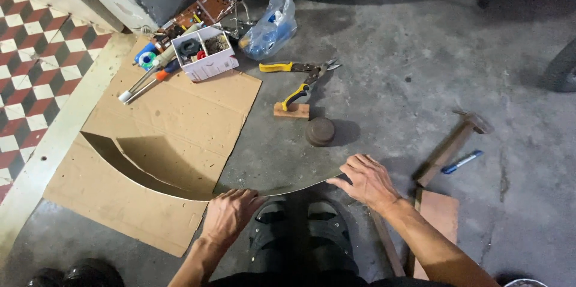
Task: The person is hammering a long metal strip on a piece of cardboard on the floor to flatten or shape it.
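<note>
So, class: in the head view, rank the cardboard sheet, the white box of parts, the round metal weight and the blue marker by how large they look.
1. cardboard sheet
2. white box of parts
3. round metal weight
4. blue marker

The weight and marker are close; the marker is longer but far thinner.

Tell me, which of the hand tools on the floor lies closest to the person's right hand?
The wooden-handled hammer, just right of the right hand. The yellow-handled snips lie farther up the floor, and the screwdrivers sit far off on the cardboard.
</note>
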